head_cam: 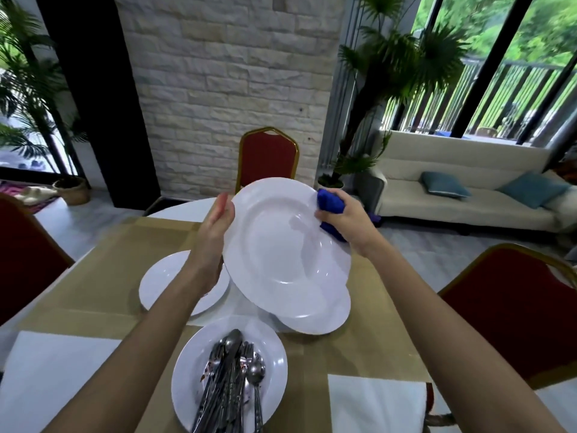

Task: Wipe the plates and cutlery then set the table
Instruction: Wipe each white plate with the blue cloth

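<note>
A large white plate (281, 242) is held tilted above the table, its face towards me. My left hand (215, 232) grips its left rim. My right hand (340, 217) presses a bunched blue cloth (329, 203) against the plate's upper right rim. Below, a white plate (165, 282) lies flat on the left, and another white plate (324, 317) lies partly hidden under the held one. Nearest me, a plate (271, 364) carries a pile of several spoons and forks (234, 379) with reddish smears.
The table (103, 276) has a tan cover. White napkins lie at the near left (59, 376) and near right (374, 404). Red chairs stand at the far side (268, 157), left (25, 254) and right (512, 310). A white sofa (462, 195) is beyond.
</note>
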### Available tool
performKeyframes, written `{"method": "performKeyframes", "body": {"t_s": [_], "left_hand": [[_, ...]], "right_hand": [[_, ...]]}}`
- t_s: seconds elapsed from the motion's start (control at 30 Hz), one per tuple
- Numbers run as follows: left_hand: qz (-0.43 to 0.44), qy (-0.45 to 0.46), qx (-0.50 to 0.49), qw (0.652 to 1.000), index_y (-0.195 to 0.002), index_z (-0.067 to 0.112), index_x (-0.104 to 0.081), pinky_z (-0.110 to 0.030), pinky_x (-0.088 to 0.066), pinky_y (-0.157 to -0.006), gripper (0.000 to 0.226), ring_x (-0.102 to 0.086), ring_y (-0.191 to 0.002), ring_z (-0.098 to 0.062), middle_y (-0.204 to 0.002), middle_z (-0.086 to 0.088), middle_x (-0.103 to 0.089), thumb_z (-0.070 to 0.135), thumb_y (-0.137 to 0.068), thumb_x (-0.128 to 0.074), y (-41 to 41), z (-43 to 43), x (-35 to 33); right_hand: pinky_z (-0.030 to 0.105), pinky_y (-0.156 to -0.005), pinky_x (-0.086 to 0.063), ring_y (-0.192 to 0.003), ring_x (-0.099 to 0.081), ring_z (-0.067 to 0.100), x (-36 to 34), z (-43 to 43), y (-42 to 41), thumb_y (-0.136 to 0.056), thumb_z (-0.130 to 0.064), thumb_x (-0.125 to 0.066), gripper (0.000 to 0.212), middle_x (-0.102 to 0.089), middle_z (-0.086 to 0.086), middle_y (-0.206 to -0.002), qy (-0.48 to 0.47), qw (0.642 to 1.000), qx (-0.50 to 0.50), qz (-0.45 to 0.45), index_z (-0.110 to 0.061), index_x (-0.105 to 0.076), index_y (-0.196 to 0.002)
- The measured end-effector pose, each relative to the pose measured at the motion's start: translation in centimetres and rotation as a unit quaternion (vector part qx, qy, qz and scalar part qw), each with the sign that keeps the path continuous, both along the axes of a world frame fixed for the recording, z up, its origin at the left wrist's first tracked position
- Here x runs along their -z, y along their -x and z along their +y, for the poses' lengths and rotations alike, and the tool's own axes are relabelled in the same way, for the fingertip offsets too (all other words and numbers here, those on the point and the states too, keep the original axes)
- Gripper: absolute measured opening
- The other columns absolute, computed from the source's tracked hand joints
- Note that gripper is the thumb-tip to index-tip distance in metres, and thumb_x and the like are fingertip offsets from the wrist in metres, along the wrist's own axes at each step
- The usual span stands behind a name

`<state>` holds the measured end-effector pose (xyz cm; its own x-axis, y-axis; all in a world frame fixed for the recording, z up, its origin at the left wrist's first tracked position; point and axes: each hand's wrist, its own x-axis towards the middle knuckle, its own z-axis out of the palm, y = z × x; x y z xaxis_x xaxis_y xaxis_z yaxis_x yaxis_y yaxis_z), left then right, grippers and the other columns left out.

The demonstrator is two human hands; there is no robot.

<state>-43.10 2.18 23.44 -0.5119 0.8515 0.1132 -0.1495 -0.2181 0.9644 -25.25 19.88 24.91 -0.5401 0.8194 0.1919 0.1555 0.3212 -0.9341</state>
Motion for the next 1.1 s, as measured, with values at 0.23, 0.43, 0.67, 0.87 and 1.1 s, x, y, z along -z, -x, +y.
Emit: {"method": "performKeyframes", "body": {"t_s": [0.23, 0.43, 0.67, 0.87, 1.1], "left_hand": [[-0.086, -0.032, -0.053, 0.994, -0.129, 0.029, -0.052, -0.049, -0.053, -0.089, 0.038, -0.063, -0.111, -0.024, -0.120, 0.001, -0.067, 0.040, -0.093, -0.055, -4.9, -0.1, 2.5], [-0.020, 0.000, 0.037, 0.999, -0.121, 0.029, -0.054, -0.040, -0.054, -0.089, 0.047, -0.064, -0.108, -0.019, -0.118, 0.000, -0.067, 0.053, -0.083, -0.040, -5.2, -0.2, 1.1], [-0.026, 0.023, 0.079, 0.996, -0.137, 0.027, -0.045, -0.034, -0.052, -0.089, 0.061, -0.063, -0.111, -0.011, -0.122, 0.008, -0.066, 0.057, -0.085, -0.033, -5.1, -0.3, 1.5], [0.018, 0.015, 0.076, 0.997, -0.139, 0.026, -0.043, -0.043, -0.049, -0.096, 0.061, -0.062, -0.114, -0.018, -0.127, 0.002, -0.063, 0.057, -0.087, -0.044, -4.4, -0.4, 0.8], [0.020, -0.025, 0.017, 0.999, -0.127, 0.041, -0.048, -0.039, -0.054, -0.088, 0.037, -0.064, -0.109, -0.013, -0.123, 0.008, -0.064, 0.048, -0.091, -0.038, -3.1, -1.2, 0.3]], "right_hand": [[0.036, -0.086, -0.049, -0.106, -0.059, 0.029, 1.8, -0.8, 1.0, -0.090, -0.016, -0.062, 0.035, -0.061, 0.001, -0.108, 0.039, 0.983, 0.174, 0.039, -0.026, -0.053, -0.122], [0.052, -0.112, -0.030, -0.136, -0.032, 0.040, 1.9, -1.7, 2.0, -0.096, -0.024, -0.055, 0.061, -0.030, 0.020, -0.152, -0.391, 0.878, 0.234, -0.145, -0.007, -0.029, -0.149], [0.042, -0.118, -0.016, -0.145, -0.021, 0.029, 2.5, -2.7, 2.3, -0.090, -0.019, -0.055, 0.064, -0.024, 0.013, -0.157, -0.585, 0.790, -0.055, -0.174, -0.009, -0.031, -0.148], [0.041, -0.119, -0.015, -0.146, -0.011, 0.025, 2.9, -3.5, 2.3, -0.095, -0.021, -0.050, 0.061, -0.014, 0.008, -0.158, -0.441, 0.886, 0.030, -0.140, -0.012, -0.025, -0.150], [0.042, -0.118, -0.015, -0.146, -0.017, 0.019, 4.2, -2.6, -0.6, -0.095, -0.021, -0.055, 0.058, -0.024, -0.002, -0.157, -0.478, 0.842, 0.030, -0.248, -0.022, -0.032, -0.149]]}}
